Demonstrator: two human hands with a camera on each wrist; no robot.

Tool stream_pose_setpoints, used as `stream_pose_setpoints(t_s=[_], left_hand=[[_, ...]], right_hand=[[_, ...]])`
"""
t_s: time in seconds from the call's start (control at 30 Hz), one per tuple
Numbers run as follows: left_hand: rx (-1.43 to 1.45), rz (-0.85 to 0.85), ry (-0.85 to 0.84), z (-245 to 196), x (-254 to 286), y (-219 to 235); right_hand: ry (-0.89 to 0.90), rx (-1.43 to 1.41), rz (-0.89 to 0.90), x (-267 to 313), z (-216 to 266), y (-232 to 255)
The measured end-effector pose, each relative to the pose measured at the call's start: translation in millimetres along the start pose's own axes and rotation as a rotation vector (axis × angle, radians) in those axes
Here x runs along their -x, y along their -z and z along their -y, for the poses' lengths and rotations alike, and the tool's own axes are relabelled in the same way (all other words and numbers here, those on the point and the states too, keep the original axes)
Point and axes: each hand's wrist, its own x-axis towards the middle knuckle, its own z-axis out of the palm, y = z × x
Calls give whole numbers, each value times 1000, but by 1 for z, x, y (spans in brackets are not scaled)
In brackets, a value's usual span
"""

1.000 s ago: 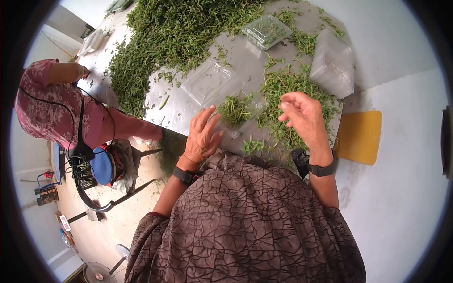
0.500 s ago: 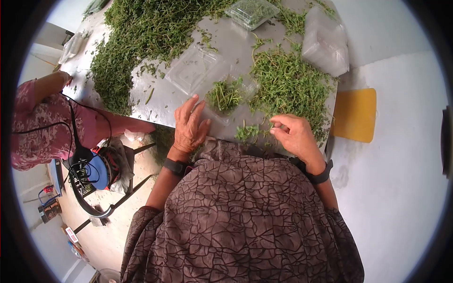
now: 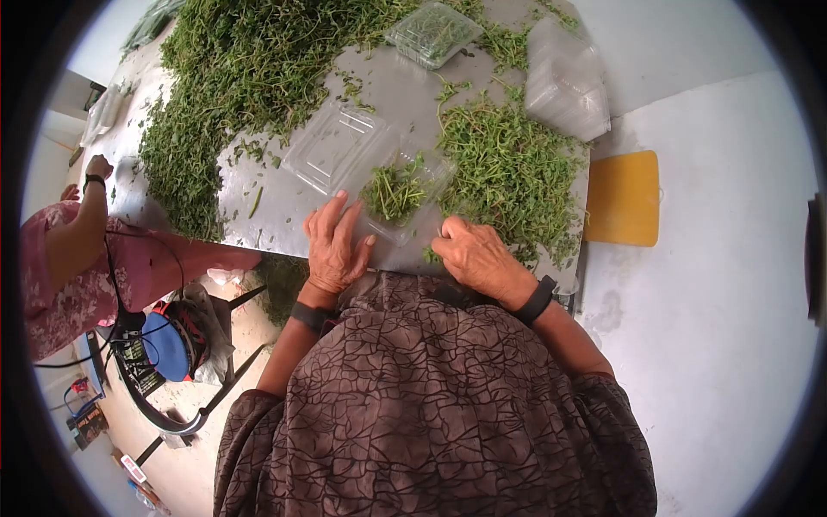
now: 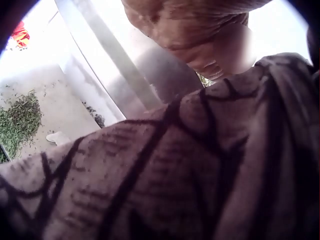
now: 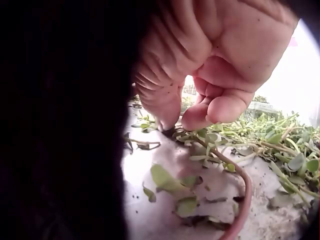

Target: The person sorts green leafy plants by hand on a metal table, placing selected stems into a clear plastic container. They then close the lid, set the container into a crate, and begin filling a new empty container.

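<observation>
An open clear plastic clamshell [image 3: 334, 146] lies on the metal table, a small bunch of greens [image 3: 394, 193] in its nearer half. The left hand [image 3: 334, 246] rests at its near left edge, fingers extended and apart; in the left wrist view part of that hand [image 4: 200, 35] shows above the patterned cloth. At the table's front edge, right of the clamshell, the right hand [image 3: 482, 263] pinches a few leafy sprigs [image 3: 431, 256]. The right wrist view shows this hand [image 5: 215, 65] with curled fingers and thumb low over the sprigs, a reddish stem [image 5: 245, 185] trailing below them.
A loose heap of greens [image 3: 508, 172] lies right of the clamshell, a larger pile [image 3: 250, 77] at back left. Behind are a closed filled box [image 3: 433, 36] and stacked clear containers [image 3: 568, 82]. Another person's arm [image 3: 82, 215] reaches over the table's left side.
The right hand has come down from above the heap and moved left to the sprigs at the front edge. The left hand stays by the clamshell. The view has shifted.
</observation>
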Motion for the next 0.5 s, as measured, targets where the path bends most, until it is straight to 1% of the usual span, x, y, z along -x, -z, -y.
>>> stream_pose_setpoints(t_s=[0.07, 0.1, 0.2, 0.23, 0.3, 0.33, 0.4, 0.43, 0.5], left_hand=[[9, -18, -2, 1, -1, 0], [13, -15, -3, 1, 0, 0], [30, 2, 15, 3, 2, -1], [46, 20, 31, 3, 4, -1], [51, 19, 36, 2, 4, 0], [54, 19, 40, 2, 4, 0], [41, 5, 37, 3, 4, -2], [29, -1, 33, 3, 4, -2], [32, -4, 54, 4, 6, -3]], right_hand=[[-43, 26, -100, 2, -6, -3], [-41, 33, -98, 3, -10, -1], [-250, 43, -279, 10, -28, 15], [-248, 45, -277, 10, -33, 24], [-352, 127, -525, 10, -42, 40], [-348, 131, -525, 11, -47, 44], [-434, 160, -520, 9, -56, 51], [-427, 160, -520, 7, -54, 54], [-411, 124, -416, -2, -47, 62]])
